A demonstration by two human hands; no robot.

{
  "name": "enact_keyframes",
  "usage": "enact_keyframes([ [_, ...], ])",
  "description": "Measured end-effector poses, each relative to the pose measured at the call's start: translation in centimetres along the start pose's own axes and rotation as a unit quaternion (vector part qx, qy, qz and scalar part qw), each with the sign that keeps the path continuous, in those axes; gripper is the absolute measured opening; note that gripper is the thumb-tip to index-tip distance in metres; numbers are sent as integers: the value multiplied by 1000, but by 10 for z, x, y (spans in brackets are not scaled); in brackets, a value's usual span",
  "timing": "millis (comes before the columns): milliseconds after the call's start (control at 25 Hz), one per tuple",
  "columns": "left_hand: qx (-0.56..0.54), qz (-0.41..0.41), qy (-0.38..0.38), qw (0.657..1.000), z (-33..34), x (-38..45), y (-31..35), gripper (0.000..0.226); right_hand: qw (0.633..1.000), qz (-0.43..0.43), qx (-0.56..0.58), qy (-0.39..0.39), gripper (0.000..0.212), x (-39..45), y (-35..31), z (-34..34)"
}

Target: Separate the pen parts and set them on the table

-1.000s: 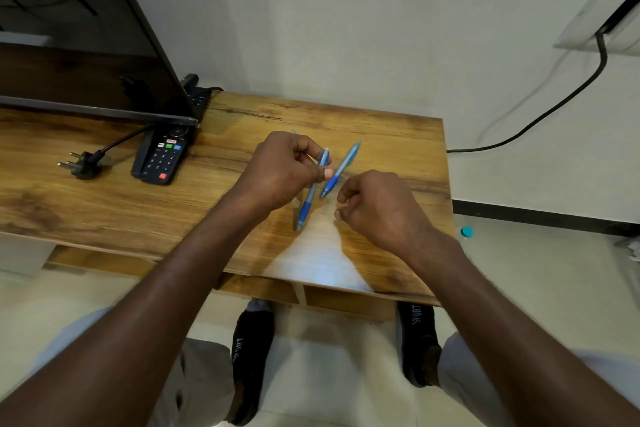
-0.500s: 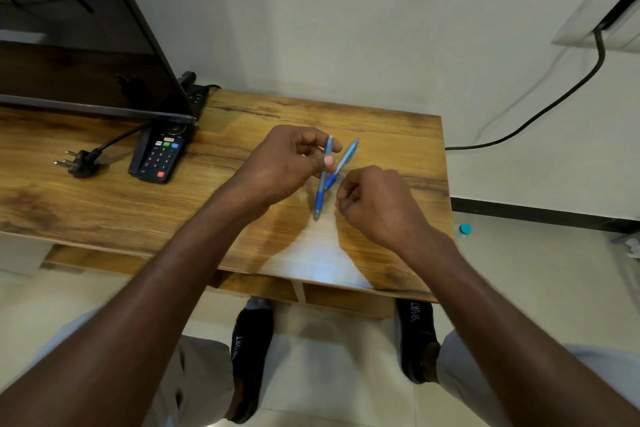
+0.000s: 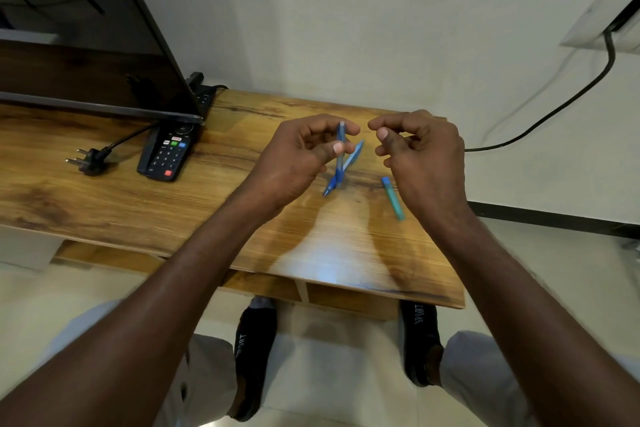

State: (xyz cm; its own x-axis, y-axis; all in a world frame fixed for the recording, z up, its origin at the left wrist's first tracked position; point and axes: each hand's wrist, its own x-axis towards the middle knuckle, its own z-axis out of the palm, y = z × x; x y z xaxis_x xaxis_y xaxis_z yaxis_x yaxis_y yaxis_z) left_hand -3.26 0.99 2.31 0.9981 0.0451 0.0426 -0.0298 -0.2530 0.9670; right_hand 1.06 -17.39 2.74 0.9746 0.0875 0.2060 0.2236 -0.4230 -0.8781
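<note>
Nearest, on the pale tiled floor [image 3: 329, 374]: two black slip-on shoes [image 3: 254, 357] under the front edge of the table, light trouser knees either side. Above them, a long wooden table with a dark-grained top [image 3: 104, 204], its front edge running across the view and its right-hand corner just past the right forearm; open wood between that edge and the hands, with glare on the bare patch. Raised over the right part of the table, left hand [image 3: 298, 156] pinching a slim blue plastic pen [image 3: 340, 152] between thumb and curled fingers, pen held near upright with its tip pointing down. Just behind it, a second blue pen [image 3: 350, 163] lying slanted on the wood, the two crossing in the view. Right hand [image 3: 426, 156] beside, apart from both pens, fingers curled, thumb and forefinger close together; whether anything small sits between them cannot be told. Below that hand, a short teal-and-blue plastic pen piece [image 3: 393, 198] flat on the table. Further left, a black remote with coloured buttons [image 3: 169, 152] and a black three-pin plug [image 3: 88, 159]. At the back, a dark flat screen [image 3: 86, 45], a white wall [image 3: 346, 10] and a black cable [image 3: 554, 111].
</note>
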Motion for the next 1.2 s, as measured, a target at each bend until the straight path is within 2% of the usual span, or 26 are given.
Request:
enact_keyframes([
  [280,-20,4,-2,1000,8,2,-2,27,998,18,61,0,10,1,-2,-3],
  [440,-25,-5,-1,1000,13,3,-3,22,997,-3,81,-11,18,1,-3,-2],
  [560,-21,-10,-11,1000,15,1,-1,20,995,-18,103,-4,16,1,-4,-2],
  [1200,-28,-44,-13,999,16,0,-1,17,996,-25,85,-3,18,3,-1,-4],
])
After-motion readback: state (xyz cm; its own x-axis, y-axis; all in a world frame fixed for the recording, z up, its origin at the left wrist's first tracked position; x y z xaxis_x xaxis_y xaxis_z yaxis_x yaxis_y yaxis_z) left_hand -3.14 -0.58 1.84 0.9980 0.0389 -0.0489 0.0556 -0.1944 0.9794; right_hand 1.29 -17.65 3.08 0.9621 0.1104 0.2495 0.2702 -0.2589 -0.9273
